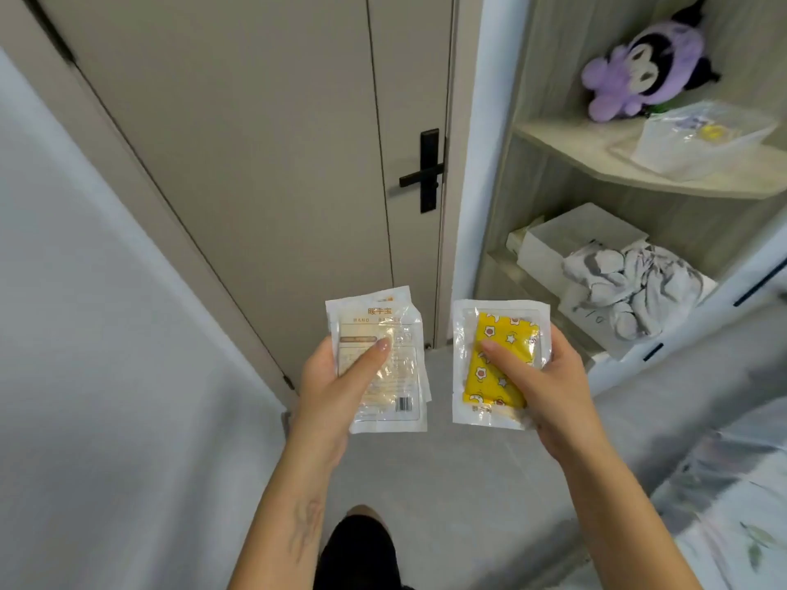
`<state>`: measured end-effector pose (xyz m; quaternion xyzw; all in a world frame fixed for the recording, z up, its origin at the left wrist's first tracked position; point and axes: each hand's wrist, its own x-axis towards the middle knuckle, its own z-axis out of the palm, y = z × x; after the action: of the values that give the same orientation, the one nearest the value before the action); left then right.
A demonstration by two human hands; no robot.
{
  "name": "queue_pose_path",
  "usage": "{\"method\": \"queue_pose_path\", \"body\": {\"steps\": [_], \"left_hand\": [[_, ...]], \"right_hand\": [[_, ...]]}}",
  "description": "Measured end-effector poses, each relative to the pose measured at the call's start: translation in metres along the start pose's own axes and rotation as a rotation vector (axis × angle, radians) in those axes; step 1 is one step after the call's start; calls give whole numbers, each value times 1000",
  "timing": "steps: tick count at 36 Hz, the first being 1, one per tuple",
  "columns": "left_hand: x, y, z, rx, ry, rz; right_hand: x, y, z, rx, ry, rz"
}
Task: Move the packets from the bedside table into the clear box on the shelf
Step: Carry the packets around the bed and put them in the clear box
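Head view: left hand (pixel 336 389) grips white printed packets (pixel 383 364), right hand (pixel 549 389) grips yellow-patterned packet (pixel 498 364) (both thumb-pinned); lift up-right, drop flat into clear plastic box (pixel 698 142).

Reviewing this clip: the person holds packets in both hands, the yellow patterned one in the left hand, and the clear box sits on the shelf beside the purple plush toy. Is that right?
Not quite. In the head view the yellow patterned packet is in the right hand; the left hand holds the white packets. The clear box does sit on the shelf beside the purple plush toy.
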<state>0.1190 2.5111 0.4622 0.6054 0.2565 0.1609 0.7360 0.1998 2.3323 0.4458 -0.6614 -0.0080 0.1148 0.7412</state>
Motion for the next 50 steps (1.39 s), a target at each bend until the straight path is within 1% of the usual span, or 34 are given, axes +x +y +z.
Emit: {"method": "queue_pose_path", "body": {"steps": [6, 14, 20, 25, 31, 34, 38, 41, 44, 46, 50], "left_hand": [[82, 6, 54, 16, -174, -22], [195, 10, 124, 28, -308, -64], [273, 24, 196, 26, -426, -108], [307, 27, 258, 45, -520, -146], [328, 17, 334, 49, -580, -179], [333, 11, 370, 13, -559, -175], [337, 5, 419, -45, -514, -149], [335, 2, 457, -102, -447, -136], [333, 3, 497, -149, -427, -47], [334, 4, 519, -139, -404, 10], [331, 7, 558, -71, -367, 34]], "right_hand": [[63, -11, -23, 59, 187, -13], [160, -19, -45, 79, 351, -24], [233, -39, -70, 49, 483, -51], [270, -52, -101, 73, 608, -31], [308, -68, -153, 76, 686, -27], [331, -77, -184, 71, 679, -23], [364, -94, -229, 76, 613, -43], [388, -113, -264, 66, 528, -64], [410, -134, -295, 124, 434, -80], [421, -148, -312, 158, 368, -79], [444, -173, -336, 146, 240, -82]]}}
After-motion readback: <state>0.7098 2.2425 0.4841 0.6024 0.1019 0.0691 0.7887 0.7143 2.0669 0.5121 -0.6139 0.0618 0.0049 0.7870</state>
